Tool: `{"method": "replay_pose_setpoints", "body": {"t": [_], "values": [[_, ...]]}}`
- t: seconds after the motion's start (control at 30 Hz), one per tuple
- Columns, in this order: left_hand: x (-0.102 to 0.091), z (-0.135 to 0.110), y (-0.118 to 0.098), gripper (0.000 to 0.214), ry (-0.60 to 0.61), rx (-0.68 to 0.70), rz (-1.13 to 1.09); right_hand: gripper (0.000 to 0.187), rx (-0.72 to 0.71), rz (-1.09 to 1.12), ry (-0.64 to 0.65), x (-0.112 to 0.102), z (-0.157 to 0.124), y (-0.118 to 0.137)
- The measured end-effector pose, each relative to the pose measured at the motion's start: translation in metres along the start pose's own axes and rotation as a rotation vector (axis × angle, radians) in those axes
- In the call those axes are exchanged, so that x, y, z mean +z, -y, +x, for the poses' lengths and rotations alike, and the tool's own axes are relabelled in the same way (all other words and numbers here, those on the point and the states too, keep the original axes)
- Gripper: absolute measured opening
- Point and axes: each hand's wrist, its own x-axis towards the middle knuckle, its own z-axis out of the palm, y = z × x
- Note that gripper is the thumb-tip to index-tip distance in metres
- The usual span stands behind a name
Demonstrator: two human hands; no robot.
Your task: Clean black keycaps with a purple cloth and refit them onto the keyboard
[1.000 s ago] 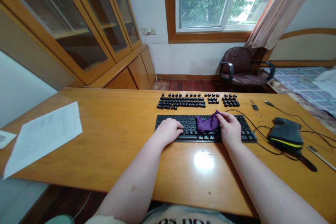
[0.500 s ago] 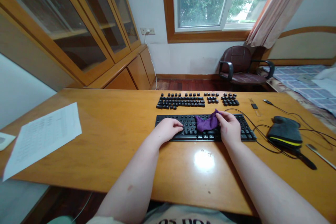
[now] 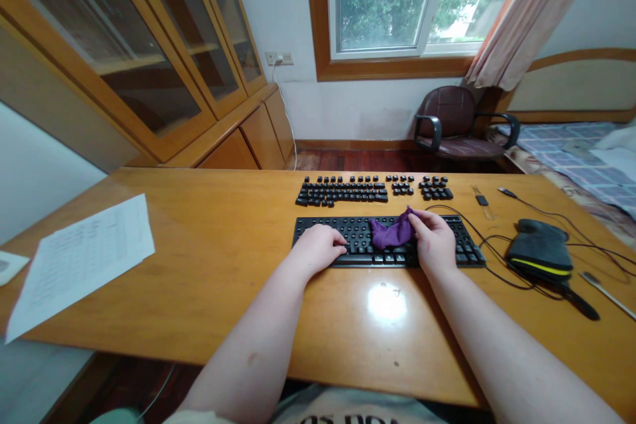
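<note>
A black keyboard [image 3: 355, 258] lies across the desk in front of me, with bare switches over much of it and keycaps along its lower and right parts. My left hand [image 3: 320, 246] rests over its left side, thumb and fingers pinched on a small dark keycap, mostly hidden by the fingertips. My right hand [image 3: 435, 242] pinches the upper right corner of a purple cloth [image 3: 391, 234]. The cloth lies bunched on the middle of the keyboard. Loose black keycaps [image 3: 360, 193] stand in keyboard-like rows just beyond it.
To the right are a black cable [image 3: 491, 248], a grey pouch with a yellow stripe [image 3: 539, 252], a small wire tool with a black middle [image 3: 481, 200] and a USB plug [image 3: 507, 193]. Printed papers [image 3: 84, 255] lie on the left of the wooden desk [image 3: 209, 265].
My left hand and forearm have shifted very slightly, the fingers curling a little lower at the same spot. The right hand and the purple cloth have stayed put.
</note>
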Motion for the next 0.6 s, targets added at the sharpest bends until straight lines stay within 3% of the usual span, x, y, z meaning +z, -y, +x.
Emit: {"method": "replay_pose_setpoints", "body": {"t": [0.6], "values": [[0.0019,-0.0029,-0.005,0.023,-0.047,0.033,0.123,0.029,-0.011,-0.036,0.01,-0.0014,0.0017,-0.0029]]}}
